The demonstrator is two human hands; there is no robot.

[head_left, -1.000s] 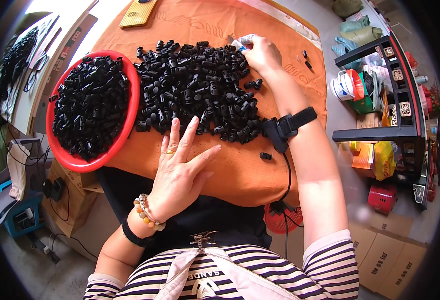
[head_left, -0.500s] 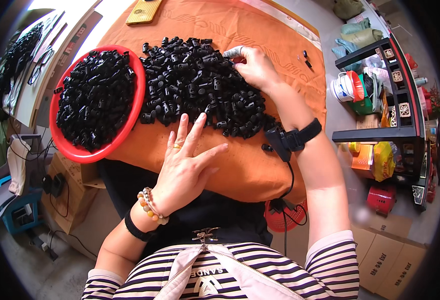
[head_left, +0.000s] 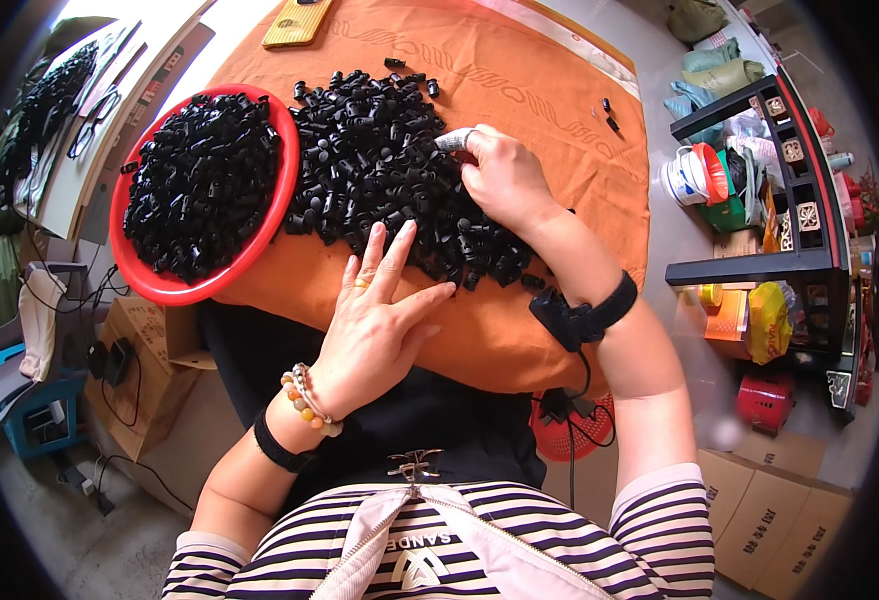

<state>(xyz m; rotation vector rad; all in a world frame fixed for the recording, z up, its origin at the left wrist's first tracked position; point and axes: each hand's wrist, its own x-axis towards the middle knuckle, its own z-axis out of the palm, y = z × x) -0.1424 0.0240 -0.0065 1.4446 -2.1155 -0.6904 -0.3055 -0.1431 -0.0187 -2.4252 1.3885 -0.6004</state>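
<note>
A heap of small black plastic cord locks lies on an orange tablecloth. My left hand is open, palm down with fingers spread, its fingertips at the near edge of the heap. At the heap's right side my right hand is curled, with a grey wrapping around one finger. Its fingertips are bent down against the black pieces, and I cannot make out what is between them. Left of the heap stands a red round basin, full of the same black pieces.
A yellow phone-shaped object lies at the table's far edge. A few loose black pieces sit at the far right. A dark shelf rack stands right of the table, a cardboard box at the left. A cable hangs from my right wrist strap.
My right hand has moved nearer and slightly right, drawing back along the heap's edge. A few pieces at the far edge have shifted. My left hand stays nearly in place.
</note>
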